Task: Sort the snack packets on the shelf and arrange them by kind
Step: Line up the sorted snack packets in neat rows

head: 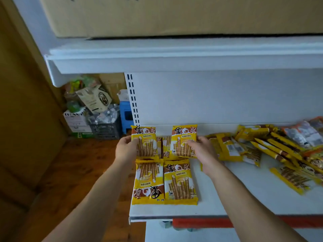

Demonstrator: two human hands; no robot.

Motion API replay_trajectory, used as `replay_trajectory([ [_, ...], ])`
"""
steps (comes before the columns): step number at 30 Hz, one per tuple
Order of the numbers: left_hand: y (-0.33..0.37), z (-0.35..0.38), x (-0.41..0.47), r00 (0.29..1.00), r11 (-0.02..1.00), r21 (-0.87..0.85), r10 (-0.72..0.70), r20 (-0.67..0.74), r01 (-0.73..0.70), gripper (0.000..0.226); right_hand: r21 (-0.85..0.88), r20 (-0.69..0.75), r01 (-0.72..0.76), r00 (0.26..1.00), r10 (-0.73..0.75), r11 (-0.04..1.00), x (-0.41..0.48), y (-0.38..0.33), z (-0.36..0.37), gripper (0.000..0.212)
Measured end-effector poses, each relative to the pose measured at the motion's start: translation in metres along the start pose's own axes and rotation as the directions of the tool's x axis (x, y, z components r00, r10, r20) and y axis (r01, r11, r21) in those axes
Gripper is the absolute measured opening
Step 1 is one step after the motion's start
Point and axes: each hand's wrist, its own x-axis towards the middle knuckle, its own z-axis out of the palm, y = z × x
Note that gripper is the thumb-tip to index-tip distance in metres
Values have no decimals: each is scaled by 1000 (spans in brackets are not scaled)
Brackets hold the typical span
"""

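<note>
Both hands are at the left end of the shelf (244,198), working on the back row of yellow wafer-stick packets. The left hand (126,148) grips the back-left packet (146,143) by its outer edge, thumb on the front face. The right hand (203,151) has fingers laid across the back-right packet (182,139); whether it pinches or only presses, I cannot tell. To do this well, I'd say, square those two up side by side and close the gap, where more of the same kind (166,145) peek through. Toward the shelf's front edge lie two more: the front-left packet (148,182) upside down, so it probably wants turning, and the front-right packet (180,182) the right way up. Further right on the shelf sprawls a loose pile (253,149) of yellow packets just beside the right wrist, easy to knock, with orange-and-grey packets (304,133) mixed in beyond. Above the shelf sits a cardboard box (174,14); past its left end, a blue stool (126,116) and a crate (104,131) on the floor.
</note>
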Motion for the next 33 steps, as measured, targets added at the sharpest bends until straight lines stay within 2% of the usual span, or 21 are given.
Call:
replay_trajectory([
  [4, -2, 1, 21, 999, 980, 196, 31, -12, -28, 37, -122, 13, -6, 1000, 8, 992, 16, 1, 16, 12],
  [8, -9, 0, 25, 996, 919, 384, 62, 69, -84, 45, -232, -30, -3, 1000, -4, 973, 17, 10, 26, 20],
  [10, -12, 0, 25, 992, 928, 366, 24, 122, -67, 51, -244, -38, 6, 999, -16, 970, 13, 16, 27, 37],
  [13, -16, 0, 25, 977, 969, 245, -64, 202, 13, 62, -233, -2, 17, 1000, -18, 972, 10, 22, 31, 56],
  [17, -18, -3, 25, 941, 985, 149, -131, 311, 88, 67, -160, 29, 13, 1000, -8, 987, 10, 25, 37, 51],
  [25, -21, 0, 29, 905, 981, 168, -161, 393, 102, 78, -151, 37, 35, 999, -30, 988, 13, 31, 45, 48],
  [31, -20, -2, 29, 928, 979, 193, -133, 348, 68, 74, -160, 27, 37, 999, -33, 986, 15, 31, 43, 48],
  [33, -17, -1, 26, 942, 970, 244, -92, 324, 11, 68, -201, 26, 47, 999, -43, 979, 16, 29, 40, 47],
])
